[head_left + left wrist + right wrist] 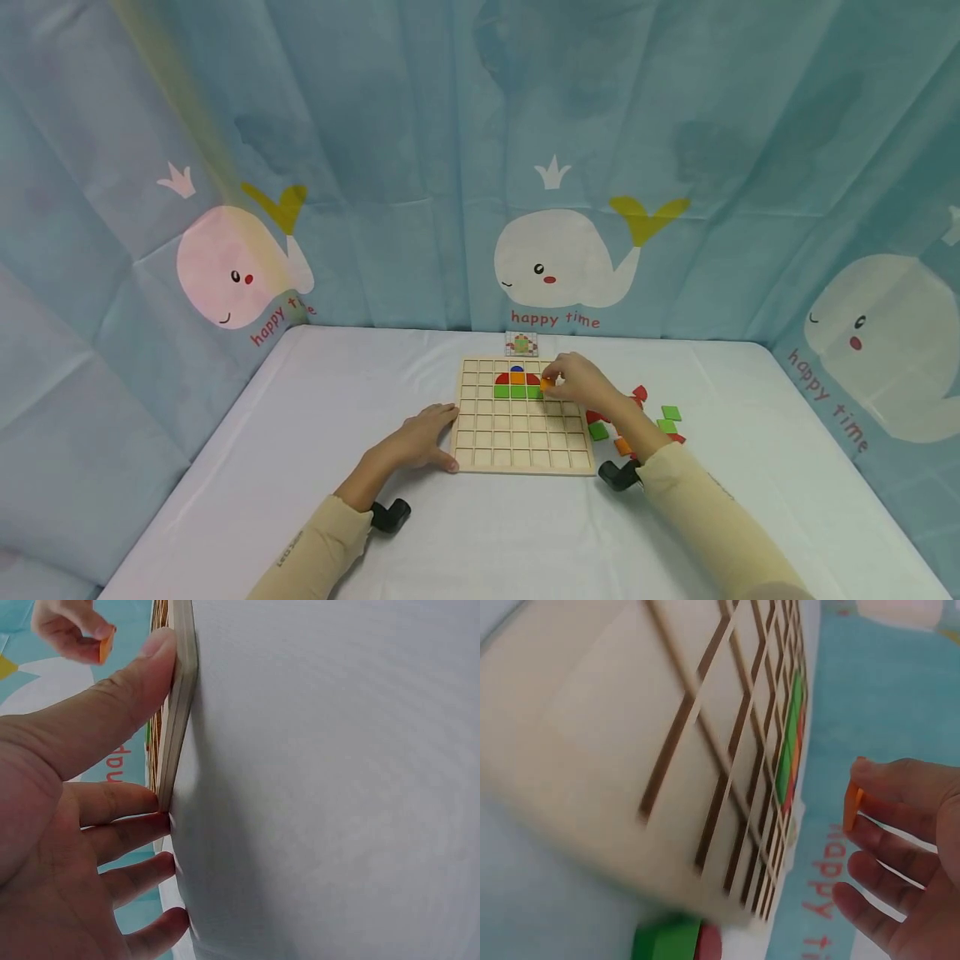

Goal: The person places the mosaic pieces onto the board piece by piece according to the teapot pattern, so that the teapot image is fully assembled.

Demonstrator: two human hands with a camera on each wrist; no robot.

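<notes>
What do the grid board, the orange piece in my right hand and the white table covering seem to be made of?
Grid board: apparently wood, perhaps plywood, matt finish; its pale edge looks layered. Orange piece: smooth-looking, painted wood or plastic, can't tell which; even colour, no grain visible. White table covering: probably matt woven fabric; fine texture shows.

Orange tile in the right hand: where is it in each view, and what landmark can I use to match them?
Head: the orange tile is just right of and below centre, pinched by the right hand.
Left wrist: the tile is near the upper left corner, at that hand's fingertips.
Right wrist: the tile is right of centre, between thumb and fingers.
Shared landmark: the wooden grid board.
</notes>
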